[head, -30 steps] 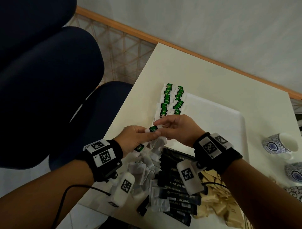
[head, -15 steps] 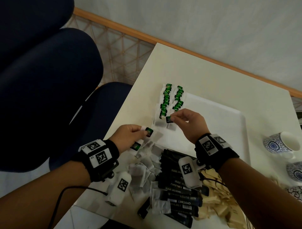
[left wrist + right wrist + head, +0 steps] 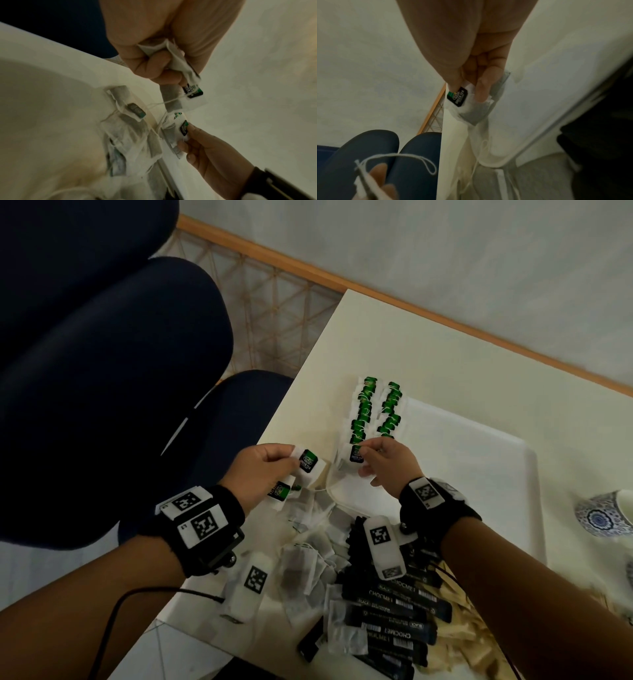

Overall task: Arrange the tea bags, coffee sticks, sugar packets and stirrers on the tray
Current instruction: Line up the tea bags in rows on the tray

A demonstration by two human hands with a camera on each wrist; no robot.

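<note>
My right hand (image 3: pixel 368 460) pinches one tea bag (image 3: pixel 354 455) by its green-and-black tag (image 3: pixel 457 97) at the near end of two rows of tea bags (image 3: pixel 376 409) laid along the left edge of the white tray (image 3: pixel 479 460). My left hand (image 3: pixel 270 467) grips a small bunch of tea bags (image 3: pixel 308 462) just off the tray's near left corner; their tags (image 3: pixel 193 90) hang below the curled fingers (image 3: pixel 159 63). Loose tea bags (image 3: pixel 305 570), black coffee sticks (image 3: pixel 394 614) and pale packets or stirrers (image 3: pixel 462 642) lie heaped near me.
The cream table (image 3: pixel 428 344) ends close at the left, with blue chairs (image 3: pixel 113 378) beside it. Blue-patterned cups (image 3: pixel 606 513) stand at the right. Strings from the tea bags trail over the tray's near corner (image 3: pixel 489 162). A black cable (image 3: pixel 113 621) runs from my left wrist.
My hands have parted. The right hand took one tea bag from the left hand's bunch and carried it forward to the near end of the rows on the tray.
</note>
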